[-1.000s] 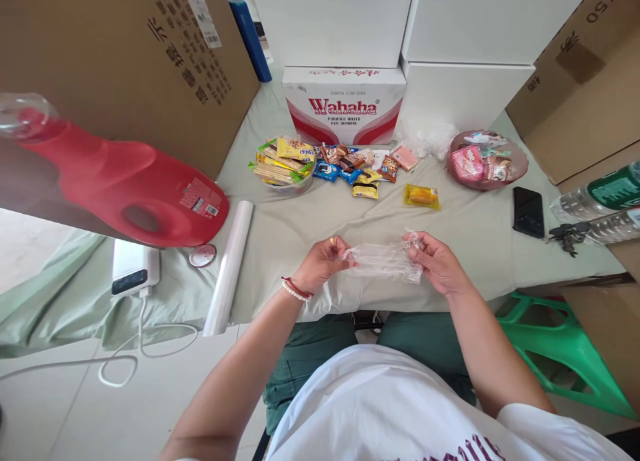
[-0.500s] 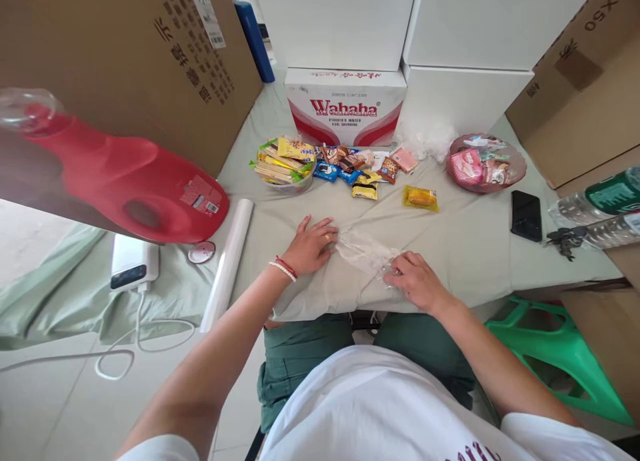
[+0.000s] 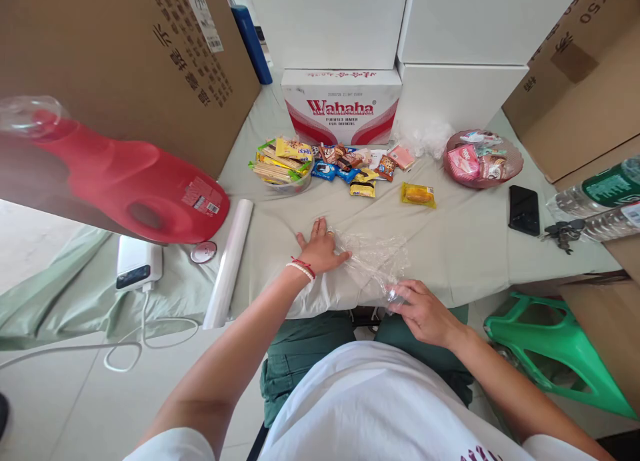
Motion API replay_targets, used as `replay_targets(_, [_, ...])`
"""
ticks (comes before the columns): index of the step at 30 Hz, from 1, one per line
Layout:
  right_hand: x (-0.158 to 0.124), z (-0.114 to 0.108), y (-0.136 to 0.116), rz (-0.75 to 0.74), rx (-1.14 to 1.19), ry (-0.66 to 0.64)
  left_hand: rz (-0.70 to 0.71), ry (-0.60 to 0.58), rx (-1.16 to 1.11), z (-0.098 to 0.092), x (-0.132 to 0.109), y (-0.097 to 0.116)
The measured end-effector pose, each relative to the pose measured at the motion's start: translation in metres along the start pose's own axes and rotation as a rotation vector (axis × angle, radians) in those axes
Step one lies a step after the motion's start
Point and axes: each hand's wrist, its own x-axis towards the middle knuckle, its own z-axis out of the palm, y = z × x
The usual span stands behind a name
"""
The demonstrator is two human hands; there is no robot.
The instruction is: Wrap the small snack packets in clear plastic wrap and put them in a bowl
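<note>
A crumpled sheet of clear plastic film [image 3: 377,254] lies on the cloth-covered table between my hands. My left hand [image 3: 321,250] rests palm down at the film's left end, its fingers spread. At the near right corner, by the table's front edge, my right hand [image 3: 413,302] pinches a bunched part of the film. Beyond the film lies a yellow-wrapped snack [image 3: 418,195], touched by neither hand. A roll of clear film [image 3: 230,261] lies on the table to the left of my left forearm.
Behind are a bowl of stick snacks [image 3: 283,168], several loose wrapped snacks [image 3: 345,164] and a pink bowl of snacks [image 3: 483,180]. A phone [image 3: 524,210] and plastic bottles [image 3: 600,194] stand right. Left are a red jug [image 3: 145,188] and a white power bank [image 3: 140,262].
My left hand has shifted slightly right and turned, thumb now apart. My right hand has moved a little toward me with the film, which is spread wider between the hands.
</note>
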Motion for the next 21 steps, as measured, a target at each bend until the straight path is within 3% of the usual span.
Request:
replay_targets(2, [-0.007, -0.020, 0.010, 0.125, 0.190, 0.061, 0.058, -0.039, -0.026, -0.001, -0.001, -0.010])
replay_targets(4, [-0.001, -0.038, 0.028, 0.301, 0.308, 0.229, 0.109, -0.057, -0.058, -0.002, -0.002, -0.017])
replay_targets(7, [0.032, -0.049, 0.059, 0.535, 0.257, 0.407, 0.149, -0.070, -0.076, -0.003, -0.003, -0.018])
replay_targets(9, [0.066, -0.042, 0.071, 0.567, 0.142, 0.317, 0.166, -0.074, -0.079, -0.002, -0.005, -0.015])
replay_targets(12, [0.115, -0.020, 0.072, 0.485, 0.006, 0.013, 0.228, -0.068, -0.081, -0.001, -0.007, -0.016])
replay_targets(15, [0.144, -0.006, 0.066, 0.465, -0.041, -0.164, 0.275, -0.025, -0.097, 0.001, -0.007, -0.032])
replay_targets(17, [0.149, -0.007, 0.065, 0.530, 0.004, -0.163, 0.214, 0.107, -0.169, 0.003, -0.006, -0.049])
replay_targets(21, [0.141, -0.021, 0.066, 0.659, 0.090, -0.035, -0.051, 0.475, -0.417, 0.007, -0.004, -0.073])
